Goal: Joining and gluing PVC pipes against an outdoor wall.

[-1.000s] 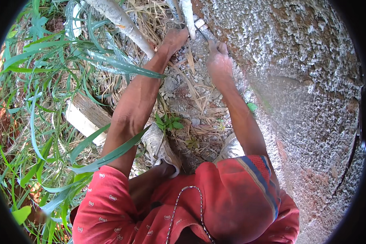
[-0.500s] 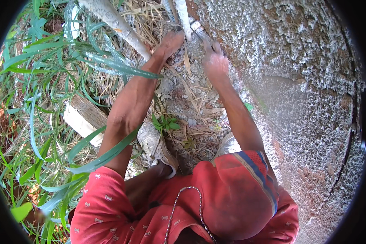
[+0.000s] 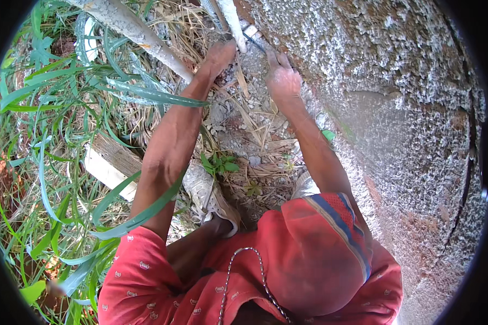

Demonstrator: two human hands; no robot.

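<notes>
My left hand [image 3: 219,57] is closed beside the lower end of an upright whitish pole or pipe [image 3: 232,24]; what its fingers hold is hidden. My right hand [image 3: 282,78], dusted pale, is closed on a thin dark tool [image 3: 255,42], which slants up and left toward the pole's lower end. A small pale block [image 3: 257,34] lies just behind the tool at the foot of the rough wall. Whether the tool touches the block I cannot make out.
A rough, white-speckled wall [image 3: 406,65] fills the right side. Long grass [image 3: 43,162], a leaning pale branch [image 3: 146,40] and a wooden board [image 3: 108,168] are on the left. My shoes [image 3: 206,197] rest on rubble and dry straw [image 3: 255,124].
The pole, branch and block have shifted left in the picture, along with both hands. My grip on the tool looks the same.
</notes>
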